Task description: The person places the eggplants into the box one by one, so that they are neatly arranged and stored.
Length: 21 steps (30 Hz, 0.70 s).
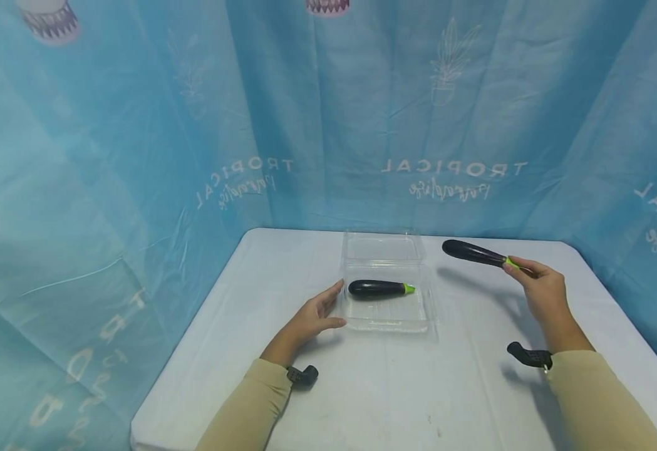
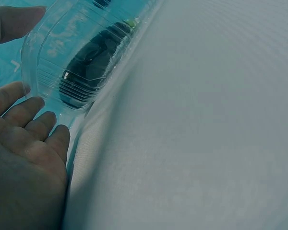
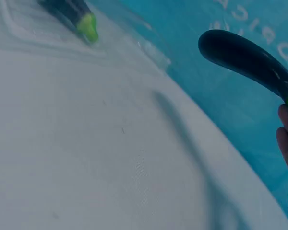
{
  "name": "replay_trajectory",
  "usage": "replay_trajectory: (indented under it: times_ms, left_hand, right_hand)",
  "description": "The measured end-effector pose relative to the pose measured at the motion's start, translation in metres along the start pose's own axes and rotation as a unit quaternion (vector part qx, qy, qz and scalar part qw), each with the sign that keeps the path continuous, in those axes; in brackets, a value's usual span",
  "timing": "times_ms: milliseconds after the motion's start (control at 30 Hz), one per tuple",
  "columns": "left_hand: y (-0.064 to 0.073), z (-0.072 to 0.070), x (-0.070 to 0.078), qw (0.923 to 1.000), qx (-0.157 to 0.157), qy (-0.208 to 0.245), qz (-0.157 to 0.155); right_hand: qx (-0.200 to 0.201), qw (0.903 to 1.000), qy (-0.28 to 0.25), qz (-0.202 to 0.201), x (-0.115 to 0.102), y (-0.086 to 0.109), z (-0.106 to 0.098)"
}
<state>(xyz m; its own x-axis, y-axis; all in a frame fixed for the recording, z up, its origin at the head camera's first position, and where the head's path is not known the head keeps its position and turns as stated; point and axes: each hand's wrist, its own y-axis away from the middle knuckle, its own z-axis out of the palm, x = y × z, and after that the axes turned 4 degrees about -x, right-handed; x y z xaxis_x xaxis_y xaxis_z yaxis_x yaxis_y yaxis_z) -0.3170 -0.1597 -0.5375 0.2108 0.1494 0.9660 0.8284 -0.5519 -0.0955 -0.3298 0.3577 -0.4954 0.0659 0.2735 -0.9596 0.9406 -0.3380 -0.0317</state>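
Two sleeves (image 1: pixel 243 407) reach over the table (image 1: pixel 384 388). The left hand (image 1: pixel 312 318), thumb and fingers apart, is at the left edge of the clear box (image 1: pixel 384 312); the right hand (image 1: pixel 545 291) pinches one eggplant (image 1: pixel 471 252) by its green end, raised. A second eggplant (image 1: pixel 374 289) lies in the box. Behind hangs a curtain (image 1: pixel 362 113).

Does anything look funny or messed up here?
Yes: the words on the blue curtain run backwards, like in a mirror. A few dark specks mark the white table. The held eggplant and the other eggplant, in the clear box, show no damage I can see.
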Motion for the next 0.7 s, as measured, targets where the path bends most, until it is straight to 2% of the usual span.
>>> replay_trajectory:
  times_ms: [100,200,333,433,700]
  left_hand:
    - [0.001,0.000,0.001,1.0000,0.000,0.000,0.002]
    - [0.001,-0.001,0.001,1.0000,0.001,-0.002,-0.001]
    - [0.001,-0.002,0.000,1.0000,0.003,-0.007,-0.003]
    - [0.001,-0.003,-0.001,1.0000,0.001,-0.006,0.000]
    - [0.000,-0.002,-0.006,0.9999,-0.009,-0.001,0.012]
  right_hand:
    - [-0.015,0.9965,-0.066,-0.048,-0.011,0.010,0.015]
    - [-0.048,0.9899,-0.092,-0.097,-0.017,0.021,0.034]
    - [-0.099,0.9807,-0.074,-0.151,-0.018,0.035,0.063]
    - [-0.133,0.9735,-0.057,-0.177,-0.019,0.045,0.082]
    - [-0.189,0.9585,-0.028,-0.211,-0.022,0.064,0.113]
